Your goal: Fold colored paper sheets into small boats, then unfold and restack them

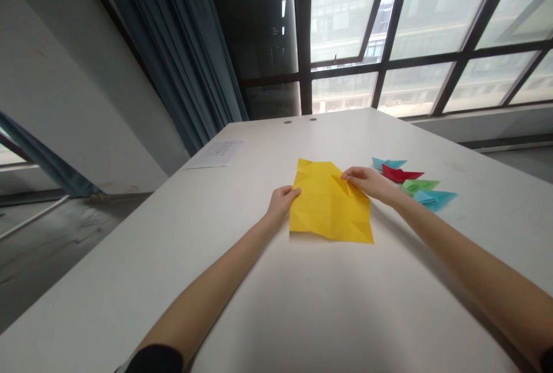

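Note:
A creased yellow sheet of paper (pixel 328 206) is spread between my two hands over the white table. My left hand (pixel 281 200) pinches its left edge, thumb on top. On the other side my right hand (pixel 367 180) grips the sheet near its upper right corner, where the paper is bent. Fold lines cross the sheet, and its lower edge curls a little. The fingers behind the paper are hidden.
Right of my right hand stand folded paper boats: a blue one (pixel 389 163), a red one (pixel 401 174), a green one (pixel 419 186) and a nearer blue one (pixel 436 200). A printed sheet (pixel 216 154) lies at the table's (pixel 129 281) left edge. Windows are behind.

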Available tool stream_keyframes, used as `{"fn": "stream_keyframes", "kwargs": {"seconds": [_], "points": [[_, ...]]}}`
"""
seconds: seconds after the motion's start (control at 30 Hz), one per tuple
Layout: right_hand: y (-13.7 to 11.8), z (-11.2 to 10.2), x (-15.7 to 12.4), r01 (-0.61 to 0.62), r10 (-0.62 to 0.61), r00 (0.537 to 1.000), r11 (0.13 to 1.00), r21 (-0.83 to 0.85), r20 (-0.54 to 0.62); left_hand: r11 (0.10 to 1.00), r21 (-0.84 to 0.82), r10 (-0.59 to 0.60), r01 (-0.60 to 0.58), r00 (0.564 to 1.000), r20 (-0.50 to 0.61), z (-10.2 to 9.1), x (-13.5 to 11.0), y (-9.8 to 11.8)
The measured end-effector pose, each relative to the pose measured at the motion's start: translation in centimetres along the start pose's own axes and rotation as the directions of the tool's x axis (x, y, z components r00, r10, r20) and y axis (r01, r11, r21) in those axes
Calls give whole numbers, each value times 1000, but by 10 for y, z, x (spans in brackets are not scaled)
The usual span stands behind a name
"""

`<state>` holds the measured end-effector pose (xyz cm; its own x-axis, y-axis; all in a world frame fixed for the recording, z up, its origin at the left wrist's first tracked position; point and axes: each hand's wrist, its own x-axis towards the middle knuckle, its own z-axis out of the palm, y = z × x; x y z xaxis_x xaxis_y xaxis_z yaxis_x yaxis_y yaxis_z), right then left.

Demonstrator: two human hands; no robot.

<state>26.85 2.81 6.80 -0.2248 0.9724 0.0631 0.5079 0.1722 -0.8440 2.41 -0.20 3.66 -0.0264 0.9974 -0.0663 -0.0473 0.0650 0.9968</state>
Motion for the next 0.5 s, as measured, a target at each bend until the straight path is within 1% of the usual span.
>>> {"fn": "stream_keyframes", "kwargs": {"seconds": [0.1,0.2,0.27,0.33,0.4,0.43,0.5], "points": [[-5,3,-3,0,3,1000,991,-133,25,999,38,12,-12,1000,-8,0,-1,0],[-5,9,-4,7,4,999,965,-263,42,997,81,21,-21,1000,-2,1,-2,1],[-2,12,-3,17,-2,999,941,-338,46,990,137,12,-14,1000,14,0,-2,3],[1,11,-1,6,-1,1000,932,-363,13,971,238,-7,-6,998,55,-3,-1,5],[5,7,2,-41,26,998,944,-327,-51,916,400,-15,-32,993,113,-9,1,7],[8,4,3,-68,47,996,954,-293,-79,863,501,-11,-64,989,146,-13,3,8],[13,-3,6,-115,94,990,969,-219,-105,719,684,9,-125,985,171,-22,6,9]]}}
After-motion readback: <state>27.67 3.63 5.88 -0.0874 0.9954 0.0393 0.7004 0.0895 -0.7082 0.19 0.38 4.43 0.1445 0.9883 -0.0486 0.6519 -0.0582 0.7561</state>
